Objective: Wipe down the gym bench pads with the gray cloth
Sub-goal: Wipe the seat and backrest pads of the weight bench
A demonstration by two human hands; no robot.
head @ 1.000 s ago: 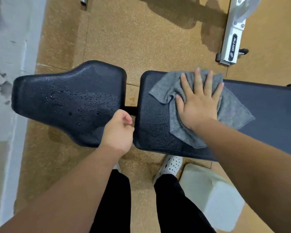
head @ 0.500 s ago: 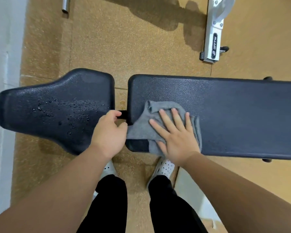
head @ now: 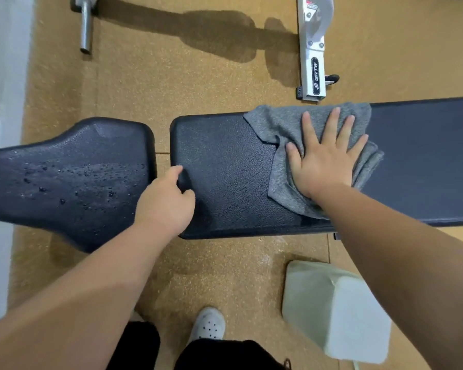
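The right hand (head: 324,158) is lying flat with its fingers spread wide, pressing the gray cloth (head: 305,134) onto the long back pad (head: 225,161) of the gym bench. The cloth is sitting bunched and folded across the pad's far edge and middle, reaching almost to its near edge under the wrist. The left hand (head: 166,201) is resting loosely curled at the near left corner of that same pad, thumb and forefinger touching the pad's end beside the gap; it is gripping nothing. Across the gap, the seat pad (head: 64,177) is carrying beads of water over its textured black surface. On the tan floor (head: 171,76) beyond the bench, a white frame leg (head: 314,62) is showing a black label reading "BRTW". A metal bar (head: 86,28) is lying at the far left. Near the person's white perforated shoe (head: 209,324), a pale box-like container (head: 337,311) is standing just beside the bench.
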